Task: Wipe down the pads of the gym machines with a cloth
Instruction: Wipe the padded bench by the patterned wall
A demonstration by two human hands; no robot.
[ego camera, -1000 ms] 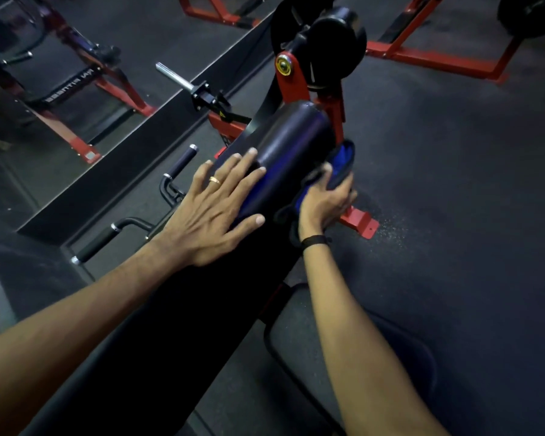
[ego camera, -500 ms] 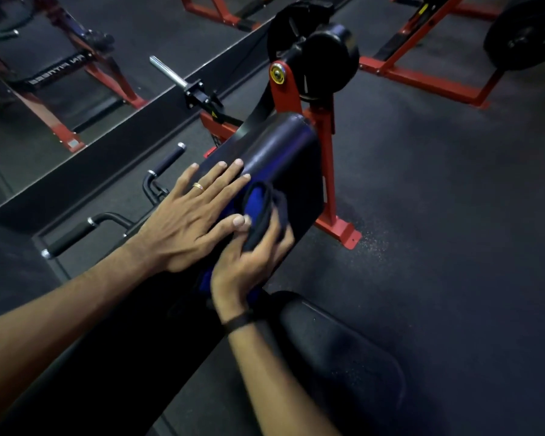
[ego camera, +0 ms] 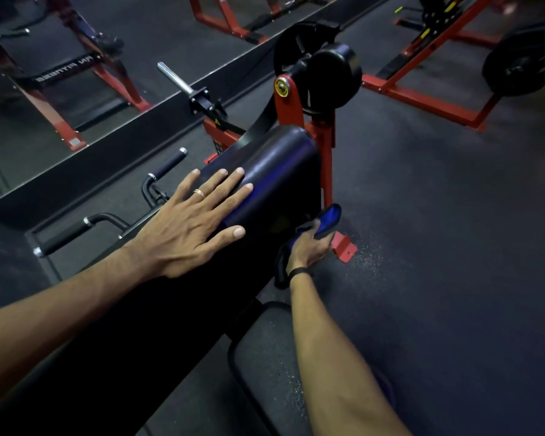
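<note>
My left hand (ego camera: 191, 228) lies flat, fingers spread, on the pad (ego camera: 274, 171) to steady it, while my right hand (ego camera: 310, 250) grips the cloth (ego camera: 329, 220) against the pad's lower right side, wiping there.

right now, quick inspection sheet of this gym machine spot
surface: long black pad, rounded far end, on a red frame
job's things: blue cloth at the pad's right side
clutter: pale specks on the floor by the red foot
hands: left hand flat on the pad, fingers straight; right hand grips the cloth
cables: nothing seen
surroundings: black handles left, weight plate far right
</note>
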